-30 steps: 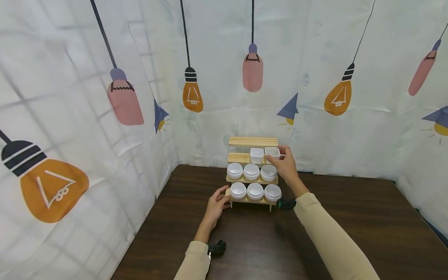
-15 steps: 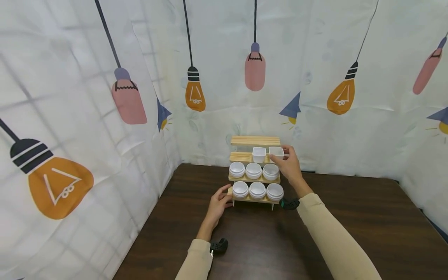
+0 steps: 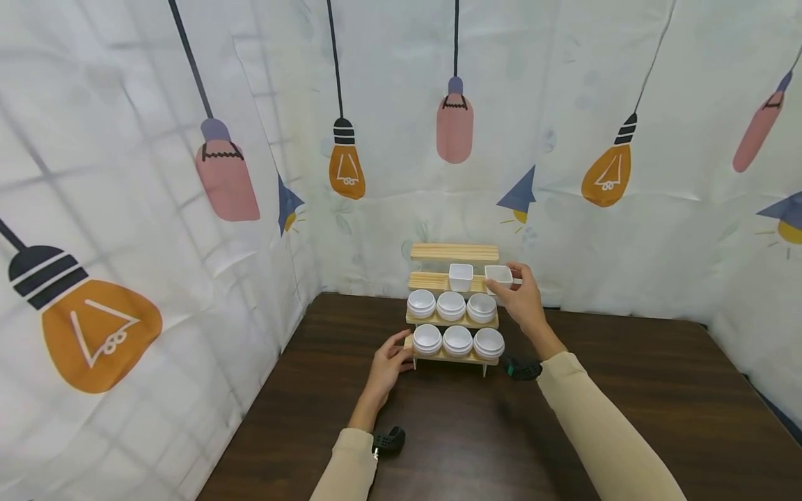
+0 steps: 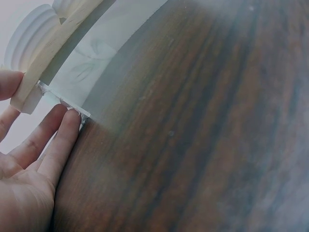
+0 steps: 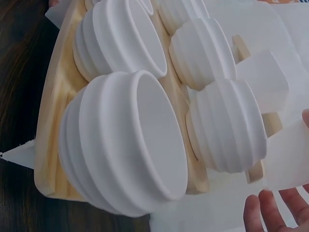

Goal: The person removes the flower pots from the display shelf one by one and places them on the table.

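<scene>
A tiered wooden rack (image 3: pixel 436 281) stands on the table. My left hand (image 3: pixel 386 363) holds the left end of its lowest shelf. In the left wrist view the thumb (image 4: pixel 9 83) lies against the board's end, and two fingertips touch the clear leg below. My right hand (image 3: pixel 522 296) pinches a white square pot (image 3: pixel 498 275) at the right end of the third shelf. Whether this pot touches the shelf, I cannot tell. Left of it stands another white square pot (image 3: pixel 460 277). Several ribbed round white pots (image 5: pixel 125 145) fill the two lower shelves.
The top shelf (image 3: pixel 454 252) is bare slats. Behind the rack hangs a white cloth (image 3: pixel 388 229) printed with lamps, and it continues down the left side. Dark wooden table (image 3: pixel 476 431) extends in front and to both sides.
My right hand has shifted slightly right with the square pot, widening the gap to the other square pot. My left hand stays on the rack's lowest shelf.
</scene>
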`<state>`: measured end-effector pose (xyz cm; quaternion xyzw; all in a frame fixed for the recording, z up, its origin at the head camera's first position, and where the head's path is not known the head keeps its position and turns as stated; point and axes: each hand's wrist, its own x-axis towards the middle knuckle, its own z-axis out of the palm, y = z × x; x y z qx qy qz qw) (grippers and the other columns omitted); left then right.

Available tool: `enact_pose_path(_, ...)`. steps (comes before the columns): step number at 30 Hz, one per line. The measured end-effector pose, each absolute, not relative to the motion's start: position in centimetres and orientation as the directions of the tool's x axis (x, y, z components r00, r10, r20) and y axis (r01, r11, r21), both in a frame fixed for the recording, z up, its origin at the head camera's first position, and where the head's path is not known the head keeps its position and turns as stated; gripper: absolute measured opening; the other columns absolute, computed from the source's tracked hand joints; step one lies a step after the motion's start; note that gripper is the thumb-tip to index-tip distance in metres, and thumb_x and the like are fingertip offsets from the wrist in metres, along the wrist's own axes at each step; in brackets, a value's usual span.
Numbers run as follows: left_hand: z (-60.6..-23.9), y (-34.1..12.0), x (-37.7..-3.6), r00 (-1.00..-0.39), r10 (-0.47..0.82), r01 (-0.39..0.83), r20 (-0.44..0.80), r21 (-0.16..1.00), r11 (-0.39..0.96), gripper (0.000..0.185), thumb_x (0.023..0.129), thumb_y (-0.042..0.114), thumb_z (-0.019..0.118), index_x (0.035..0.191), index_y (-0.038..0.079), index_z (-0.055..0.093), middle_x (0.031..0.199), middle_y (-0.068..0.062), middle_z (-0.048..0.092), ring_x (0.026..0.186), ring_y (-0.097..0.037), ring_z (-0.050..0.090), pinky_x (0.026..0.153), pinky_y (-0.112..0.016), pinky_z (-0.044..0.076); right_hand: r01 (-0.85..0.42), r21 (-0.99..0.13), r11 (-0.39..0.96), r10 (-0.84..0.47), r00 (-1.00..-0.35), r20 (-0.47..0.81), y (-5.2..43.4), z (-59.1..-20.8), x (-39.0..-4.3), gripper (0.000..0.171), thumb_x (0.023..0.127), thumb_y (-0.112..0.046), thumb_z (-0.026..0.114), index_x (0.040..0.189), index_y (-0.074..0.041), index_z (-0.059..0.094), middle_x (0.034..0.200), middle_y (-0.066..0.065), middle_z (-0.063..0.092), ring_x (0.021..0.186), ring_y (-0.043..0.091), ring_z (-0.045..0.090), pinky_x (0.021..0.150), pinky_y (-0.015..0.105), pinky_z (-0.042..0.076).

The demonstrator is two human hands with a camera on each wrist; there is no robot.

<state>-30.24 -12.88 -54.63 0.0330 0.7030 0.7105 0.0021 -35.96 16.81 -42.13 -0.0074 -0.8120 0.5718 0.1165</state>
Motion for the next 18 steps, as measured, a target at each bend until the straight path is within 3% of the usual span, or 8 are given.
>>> enact_pose_path(9, -54.2, -13.1, -30.2, -0.998, 0.046, 0.032, 0.032, 0.999, -0.006, 0.046, 0.100, 0.007, 0.063, 0.146, 0.008, 0.056, 0.110, -0.016, 0.072, 0.100, -0.019, 0.070, 0.089, -0.045, 0.062, -0.125, -0.939, 0.320, 0.176, -0.966, 0.189, 17.5, -42.3, -35.4, 0.074, 0.092, -0.034, 0.076, 0.152, -0.010, 0.039, 0.143, 0.019, 0.047, 0.108, 0.027, 0.053, 0.074, 0.022, 0.049)
enact_pose_path(18, -51.5, -12.9, -28.5, -0.996, 0.086, 0.040, 0.039, 0.999, -0.001, 0.047, 0.099, 0.005, 0.062, 0.145, 0.002, 0.054, 0.111, -0.022, 0.071, 0.102, -0.026, 0.070, 0.093, -0.051, 0.060, -0.123, -0.940, 0.319, 0.198, -0.961, 0.193, 18.5, -42.4, -34.9, 0.074, 0.092, -0.032, 0.077, 0.153, -0.010, 0.040, 0.143, 0.019, 0.048, 0.105, 0.024, 0.053, 0.073, 0.018, 0.048)
